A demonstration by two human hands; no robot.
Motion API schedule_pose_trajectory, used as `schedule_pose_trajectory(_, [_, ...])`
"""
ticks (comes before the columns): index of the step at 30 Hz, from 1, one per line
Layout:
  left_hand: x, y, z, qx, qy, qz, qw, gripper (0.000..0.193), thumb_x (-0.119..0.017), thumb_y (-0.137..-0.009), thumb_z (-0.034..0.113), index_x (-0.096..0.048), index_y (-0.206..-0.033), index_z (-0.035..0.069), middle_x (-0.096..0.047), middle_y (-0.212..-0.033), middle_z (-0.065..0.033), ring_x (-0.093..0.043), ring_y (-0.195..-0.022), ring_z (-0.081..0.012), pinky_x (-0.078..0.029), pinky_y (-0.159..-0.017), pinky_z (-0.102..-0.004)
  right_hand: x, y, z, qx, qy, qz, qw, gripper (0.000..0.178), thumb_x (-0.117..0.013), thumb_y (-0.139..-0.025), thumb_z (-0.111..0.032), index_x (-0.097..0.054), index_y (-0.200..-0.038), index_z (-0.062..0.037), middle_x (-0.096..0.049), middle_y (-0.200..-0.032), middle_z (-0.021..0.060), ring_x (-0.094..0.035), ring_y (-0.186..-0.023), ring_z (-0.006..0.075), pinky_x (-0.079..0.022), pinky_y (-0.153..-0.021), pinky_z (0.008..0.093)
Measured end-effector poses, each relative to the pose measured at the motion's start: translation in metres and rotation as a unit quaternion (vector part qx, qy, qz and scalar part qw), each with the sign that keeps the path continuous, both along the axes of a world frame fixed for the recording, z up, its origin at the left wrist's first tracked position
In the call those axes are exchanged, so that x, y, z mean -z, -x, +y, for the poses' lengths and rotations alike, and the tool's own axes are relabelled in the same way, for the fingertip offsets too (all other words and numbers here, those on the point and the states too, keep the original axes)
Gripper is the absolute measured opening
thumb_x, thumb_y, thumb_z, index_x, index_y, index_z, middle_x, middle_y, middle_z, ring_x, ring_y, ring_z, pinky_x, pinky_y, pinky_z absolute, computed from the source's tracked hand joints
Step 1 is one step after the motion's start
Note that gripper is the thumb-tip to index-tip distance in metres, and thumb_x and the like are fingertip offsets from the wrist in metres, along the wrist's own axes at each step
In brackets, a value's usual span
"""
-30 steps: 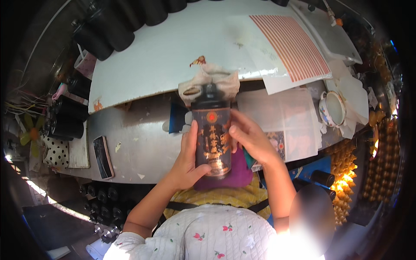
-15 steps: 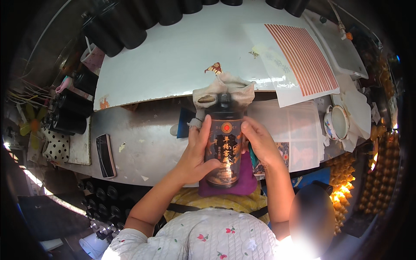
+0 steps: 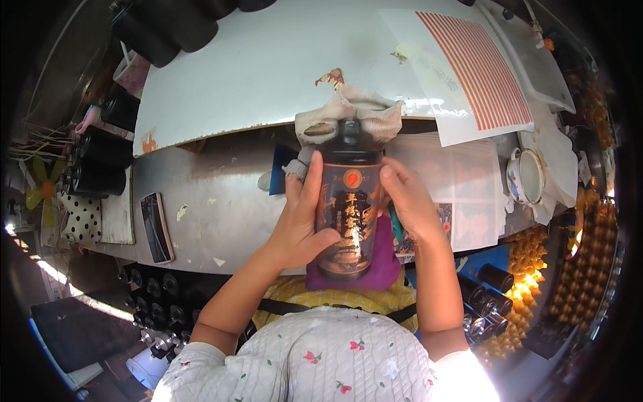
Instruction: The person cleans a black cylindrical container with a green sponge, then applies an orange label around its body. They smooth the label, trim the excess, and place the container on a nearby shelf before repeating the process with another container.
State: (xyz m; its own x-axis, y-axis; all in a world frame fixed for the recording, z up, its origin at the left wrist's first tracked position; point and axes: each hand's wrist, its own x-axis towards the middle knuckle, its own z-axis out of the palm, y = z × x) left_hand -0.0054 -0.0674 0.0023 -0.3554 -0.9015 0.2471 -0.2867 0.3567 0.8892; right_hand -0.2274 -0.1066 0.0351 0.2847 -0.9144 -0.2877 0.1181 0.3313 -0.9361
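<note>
A dark bottle (image 3: 347, 224) with a black neck and gold and orange decoration lies tilted before me, its neck pointing away. My left hand (image 3: 293, 231) is closed round its left side, thumb across the lower front; a grey wrap covers one fingertip. My right hand (image 3: 412, 204) grips the right side, thumb near the shoulder, other fingers partly hidden behind. A teal strip (image 3: 396, 225) shows by the right palm; whether that hand holds it is unclear. Beneath the neck lies a crumpled whitish cloth (image 3: 375, 110). A purple cloth (image 3: 380, 258) lies under the bottle's base.
Beyond the metal bench (image 3: 207, 208) is a raised white board (image 3: 281, 74). A red-striped sheet (image 3: 472, 70) and an enamel mug (image 3: 526, 175) are at right. A phone (image 3: 157, 228) lies left. Black bottles (image 3: 161, 30) stand far left; more black bottles (image 3: 485, 301) sit lower right.
The whole view has shifted, so the bench and bottle sit higher in the picture. Both hands keep their hold. A dark blurred oval at lower right has gone, uncovering black bottles.
</note>
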Motion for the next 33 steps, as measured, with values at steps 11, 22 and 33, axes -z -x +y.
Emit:
schedule_pose_trajectory(11, [0.012, -0.001, -0.001, 0.044, -0.024, 0.027, 0.998, 0.113, -0.052, -0.094, 0.066, 0.018, -0.158, 0.006, -0.023, -0.157, -0.0165, -0.042, -0.141, -0.0292, -0.039, -0.113, -0.0433, 0.008, 0.004, -0.007, -0.002, -0.017, -0.013, 1.000, 0.042, -0.054, -0.105, -0.039, -0.063, -0.112, 0.0011, -0.061, -0.083, 0.0024, -0.055, -0.064, 0.0088, -0.046, -0.058, 0.0233])
schedule_pose_trajectory(22, [0.005, 0.006, 0.005, -0.014, -0.036, 0.072, 0.997, 0.118, -0.047, -0.089, 0.078, 0.005, -0.158, -0.003, -0.033, -0.151, -0.0227, -0.040, -0.127, -0.0335, -0.030, -0.112, -0.0449, -0.007, -0.006, 0.027, 0.124, 0.153, 0.106, 0.975, 0.052, -0.057, -0.101, -0.026, -0.047, -0.147, -0.0047, -0.059, -0.127, 0.0112, -0.055, -0.076, 0.0117, -0.048, -0.072, 0.0249])
schedule_pose_trajectory(33, [0.003, 0.007, 0.008, -0.030, 0.014, 0.046, 0.998, 0.095, -0.043, -0.098, 0.059, -0.004, -0.160, -0.002, -0.029, -0.157, -0.0246, -0.037, -0.137, -0.0416, -0.026, -0.115, -0.0471, 0.007, 0.006, 0.057, -0.037, 0.371, 0.317, 0.872, 0.087, -0.064, -0.091, -0.040, -0.023, -0.160, -0.0078, -0.037, -0.151, 0.0258, -0.047, -0.133, 0.0449, -0.044, -0.106, 0.0462])
